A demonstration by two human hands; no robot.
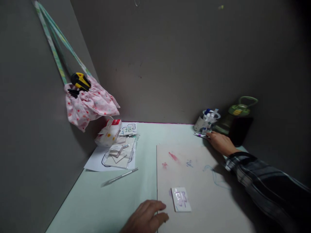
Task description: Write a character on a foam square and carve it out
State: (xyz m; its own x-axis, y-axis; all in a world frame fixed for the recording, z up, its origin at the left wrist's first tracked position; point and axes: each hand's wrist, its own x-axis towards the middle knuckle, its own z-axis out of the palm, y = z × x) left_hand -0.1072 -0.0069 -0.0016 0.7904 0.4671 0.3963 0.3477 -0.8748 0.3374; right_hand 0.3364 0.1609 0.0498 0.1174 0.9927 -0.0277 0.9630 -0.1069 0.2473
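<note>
My left hand (145, 217) rests flat near the table's front edge, on the left border of a stained work mat (206, 181). Just right of it lies a small white tile (181, 199) with a purple carved character. My right hand (220, 141) reaches to the far right of the table, fingertips on a purple-and-white pen (200, 135) lying beside a cup of pens (206, 121). Whether the fingers grip the pen is unclear. My sleeve is dark plaid.
A green-lidded dark bottle (236, 121) stands behind the cup. At the back left lie a clear tray (119, 158) of white tiles on paper, a crumpled packet (108, 133) and a thin tool (120, 176). A pink floral bag (89, 103) hangs on the left wall.
</note>
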